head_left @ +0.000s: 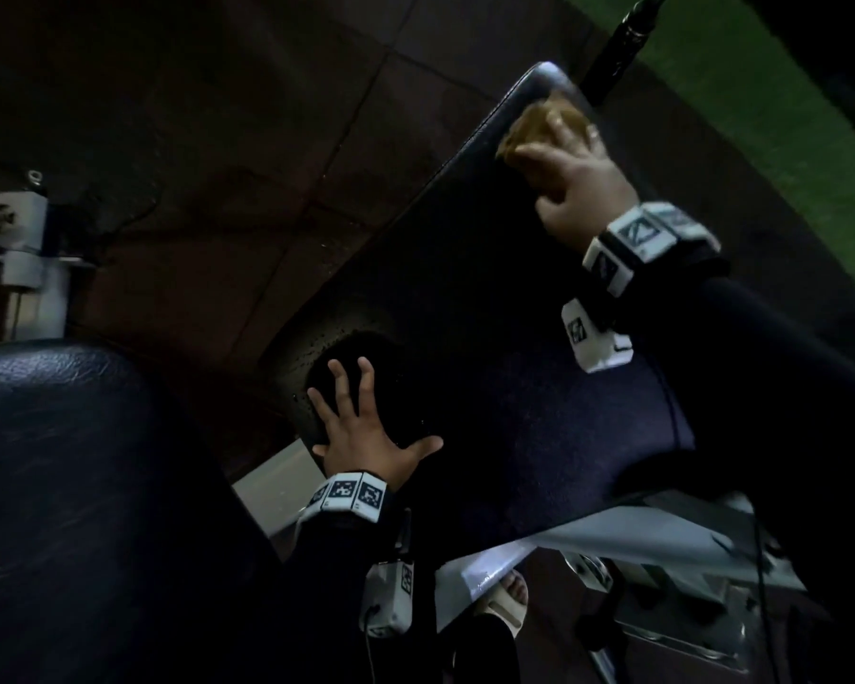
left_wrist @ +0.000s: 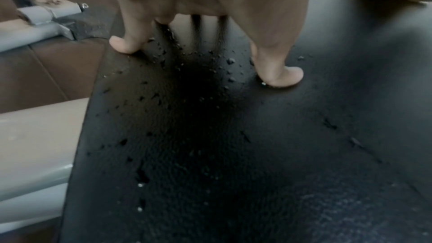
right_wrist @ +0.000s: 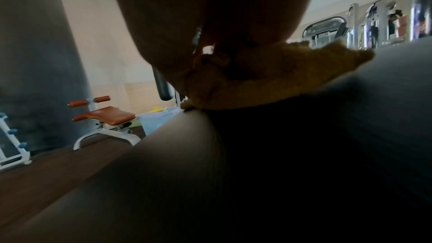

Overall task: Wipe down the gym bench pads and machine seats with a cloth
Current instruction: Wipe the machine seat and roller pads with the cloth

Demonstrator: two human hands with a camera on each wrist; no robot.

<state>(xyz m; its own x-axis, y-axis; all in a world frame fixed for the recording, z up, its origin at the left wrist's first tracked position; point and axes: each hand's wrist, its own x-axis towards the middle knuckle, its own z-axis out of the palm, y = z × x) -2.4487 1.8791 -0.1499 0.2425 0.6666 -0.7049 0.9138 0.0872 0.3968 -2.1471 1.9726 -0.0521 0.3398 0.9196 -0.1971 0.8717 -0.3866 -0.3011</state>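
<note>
A long dark bench pad point(head_left: 465, 298) runs from lower centre to upper right in the head view. At its far end my right hand point(head_left: 571, 170) grips a bunched yellow-brown cloth point(head_left: 529, 125) and presses it onto the pad; the right wrist view shows the cloth point(right_wrist: 268, 80) crumpled under the palm. My left hand point(head_left: 366, 427) lies flat near the pad's left edge, fingers spread. In the left wrist view its fingertips point(left_wrist: 287, 78) press on the pad point(left_wrist: 210, 154), which is dotted with water droplets.
A second dark padded seat point(head_left: 85, 486) fills the lower left. A grey machine frame point(head_left: 26, 259) stands at the left, white frame parts point(head_left: 613, 540) lie below the pad, and a black bar point(head_left: 623, 42) rises beyond its far end. Brown tiled floor, green turf at right.
</note>
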